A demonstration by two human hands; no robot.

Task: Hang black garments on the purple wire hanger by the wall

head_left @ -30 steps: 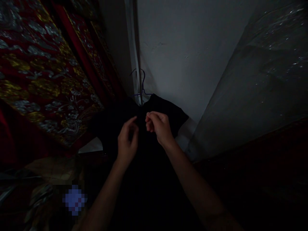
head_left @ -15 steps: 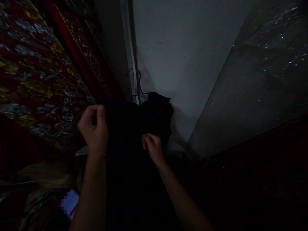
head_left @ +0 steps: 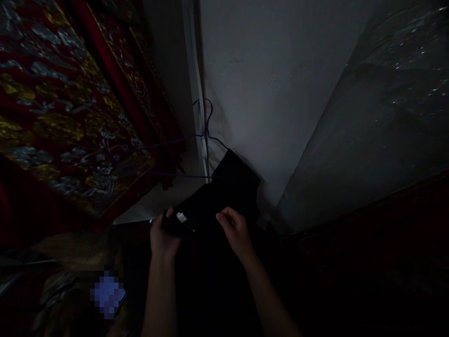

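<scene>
A black garment point(head_left: 235, 180) hangs by one shoulder from a thin purple wire hanger point(head_left: 182, 139), whose left arm is bare. My left hand point(head_left: 165, 238) is closed around another edge of the garment, below the bare arm of the hanger, and a small white label point(head_left: 181, 217) shows beside the fingers. With curled fingers, my right hand point(head_left: 236, 229) pinches the cloth in front of the hanging part. The garment is so dark that its folds and lower end cannot be made out.
The hanger's hook sits at a narrow pale strip point(head_left: 196, 84) on the grey wall point(head_left: 273, 56). Red cloth with gold and silver decoration point(head_left: 59, 121) hangs on the left. Clear plastic sheeting point(head_left: 379, 107) covers the right side. A blurred-out lit screen point(head_left: 108, 295) lies lower left.
The garment's left side has come off the hanger arm, baring the wire. My left hand has moved down and right with that cloth; my right hand has shifted slightly right and down.
</scene>
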